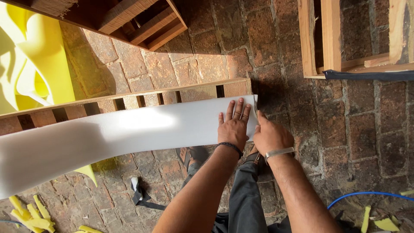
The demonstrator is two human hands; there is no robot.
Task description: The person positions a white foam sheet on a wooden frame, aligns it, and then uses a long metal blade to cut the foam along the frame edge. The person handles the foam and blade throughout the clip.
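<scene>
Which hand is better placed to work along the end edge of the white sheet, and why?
The right hand, probably. It sits at the end edge of the white sheet, fingers curled against it. The left hand lies flat on the sheet, fingers spread, pinning it over the wooden frame.

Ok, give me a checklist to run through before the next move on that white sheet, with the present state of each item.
1. Left hand flat on the white sheet, fingers spread: ok.
2. Right hand at the sheet's right end: ok.
3. Tool in the right hand: cannot tell, something thin shows at the fingers.
4. Sheet lying flat along its length: not ok, it curves down toward the left.
5. Sheet's end resting over the wooden frame: ok.
6. Floor underfoot free of litter: not ok, yellow scraps and a blue hose lie there.
</scene>
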